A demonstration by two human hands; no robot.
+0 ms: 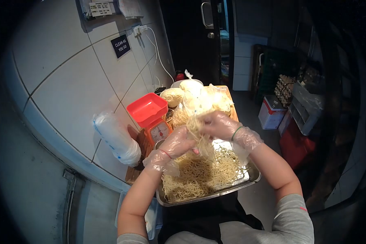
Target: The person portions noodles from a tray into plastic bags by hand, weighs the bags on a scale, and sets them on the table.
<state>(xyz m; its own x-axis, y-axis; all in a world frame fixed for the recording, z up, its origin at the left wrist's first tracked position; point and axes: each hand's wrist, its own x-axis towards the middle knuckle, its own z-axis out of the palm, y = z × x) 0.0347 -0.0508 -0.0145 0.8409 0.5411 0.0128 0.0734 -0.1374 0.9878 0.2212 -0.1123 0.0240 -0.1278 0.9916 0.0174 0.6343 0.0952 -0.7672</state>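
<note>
Both hands wear clear plastic gloves, held at the wrists by rubber bands. My left hand (178, 141) and my right hand (220, 125) are closed on a bundle of pale noodles (200, 136), lifted above a metal tray (254, 174). More loose noodles (195, 177) lie spread across the tray. Just beyond my hands are tied plastic bags of noodles (193, 93). To the left of them stands an orange kitchen scale (159, 132) with a red plastic basin (147, 109) on top.
A roll of clear plastic bags (117, 138) stands by the tiled wall on the left. A wooden table (234, 114) supports the noodle bags. On the floor at right are a white-and-red box (271, 112), egg trays (285, 88) and a red container (297, 144). A dark door (187, 36) is at the back.
</note>
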